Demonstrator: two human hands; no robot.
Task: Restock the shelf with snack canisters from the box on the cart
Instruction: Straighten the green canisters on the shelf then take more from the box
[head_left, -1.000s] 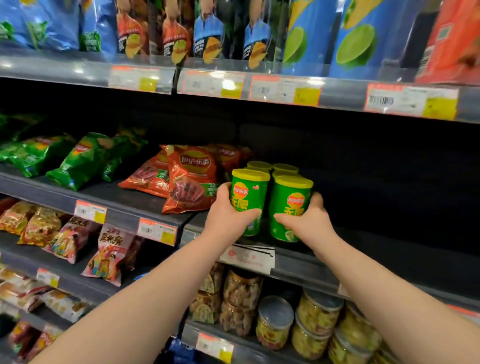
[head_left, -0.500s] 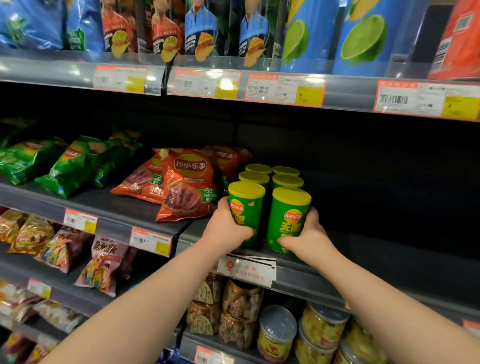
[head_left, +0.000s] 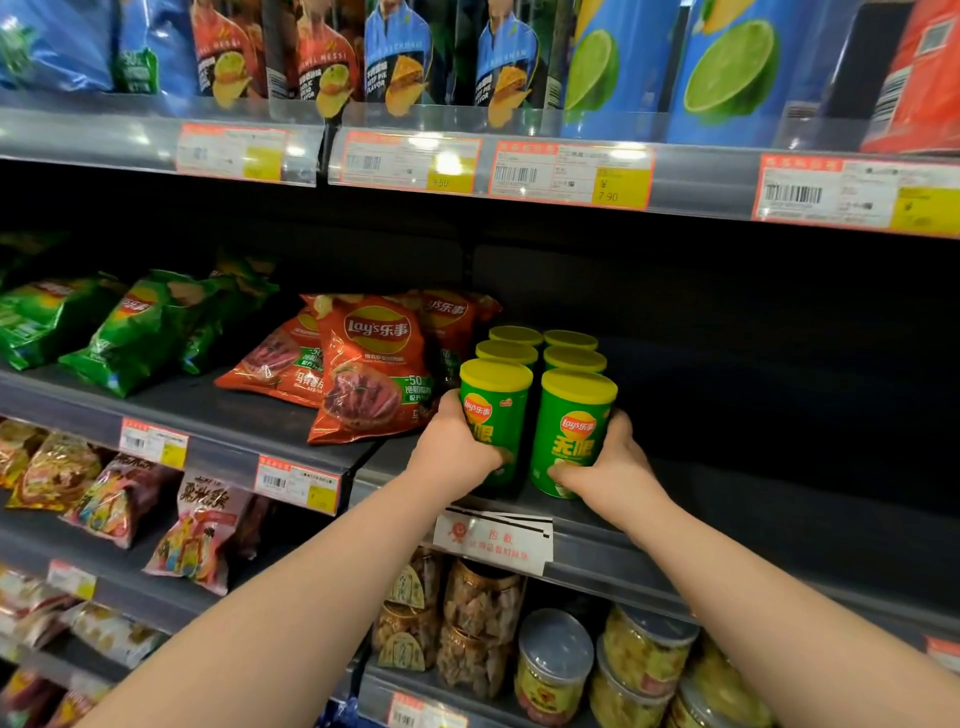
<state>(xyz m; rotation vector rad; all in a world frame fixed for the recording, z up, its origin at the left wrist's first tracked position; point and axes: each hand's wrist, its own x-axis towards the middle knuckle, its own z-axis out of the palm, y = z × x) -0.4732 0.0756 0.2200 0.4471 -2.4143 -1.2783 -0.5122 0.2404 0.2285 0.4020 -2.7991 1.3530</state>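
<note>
Two green cans with yellow lids stand upright, side by side, near the front lip of the shelf (head_left: 737, 525), with a narrow gap between them.

- Left hand (head_left: 457, 452) grasps the left can (head_left: 496, 410) low on its body, coming in from 9 o'clock, thumb on the near face.
- Right hand (head_left: 610, 465) grasps the right can (head_left: 574, 428) the same way from 3 o'clock.
- Back cans (head_left: 574, 358), four in two files, sit at 12 o'clock of the pair. Little but their lids shows.

Handling, as a judgement:
- The cans are probably light, stiff-walled tubes with a smooth, slightly slick printed wrap.
- They are tall for their base, so a push up high could tip them.
- The best hold is round the lower or middle body, as now. The lid looks press-fit and is no place to lift by.

Hard to make out:
- The hands cover the can bottoms, so I cannot tell whether the bases are fully seated.
- The fingers on the far sides are hidden.
- The red bags (head_left: 374, 364) lie at 9 o'clock of the left can; whether they touch it is unclear.
- The shelf at 3 o'clock is dark and its depth is unreadable.
- The sign (head_left: 493, 538) at 6 o'clock is too blurred to read.
- The box and cart are out of view.
</note>
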